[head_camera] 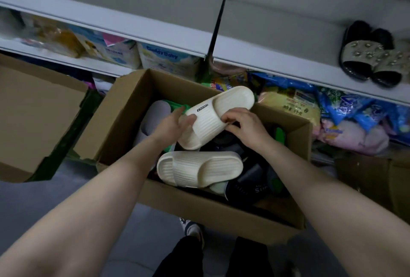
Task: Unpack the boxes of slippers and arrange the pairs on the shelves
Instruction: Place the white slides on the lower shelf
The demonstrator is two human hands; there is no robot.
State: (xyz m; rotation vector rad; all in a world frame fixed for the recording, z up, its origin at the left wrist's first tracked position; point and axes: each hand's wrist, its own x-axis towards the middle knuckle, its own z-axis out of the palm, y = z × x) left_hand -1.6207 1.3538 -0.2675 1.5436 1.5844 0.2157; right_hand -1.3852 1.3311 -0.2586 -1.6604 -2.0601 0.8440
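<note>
Open cardboard box [124, 119], centre of floor, flaps up, packed with loose slippers in mixed colours: grey [153, 119], green, black.

Cream slipper, held [218, 113]: ribbed strap with small dark label, raised above the box at a slant, toe end toward far right, heel end toward near left. Gripped from both sides.

Left hand [175, 124]: partly curled, thumb laid on the strap's left edge, fingers hidden beneath the sole; clasped on the held cream slipper.

Right hand [243, 124]: fingers bent narrow, tips pinched on the strap's right edge near the slipper's middle; also clasped on the same slipper.

Cream slipper, second [199, 169]: matching ribbed make, lay flat on top of the box contents, lengthwise left to right, just near of the held one and apart from both hands.

Studded pair [372, 56]: black sandals with pale studded straps, stood side by side, touching, on the white shelf [277, 63] at far right.

Lower shelf level: packaged goods in blue, pink and yellow wrappers [346, 108] behind and right of the box; pale cartons with blue lettering [162, 56] at far left centre.

Second cardboard box [33, 108]: left of the first, contents not visible.

Brown item at near right edge, too dim to identify.
</note>
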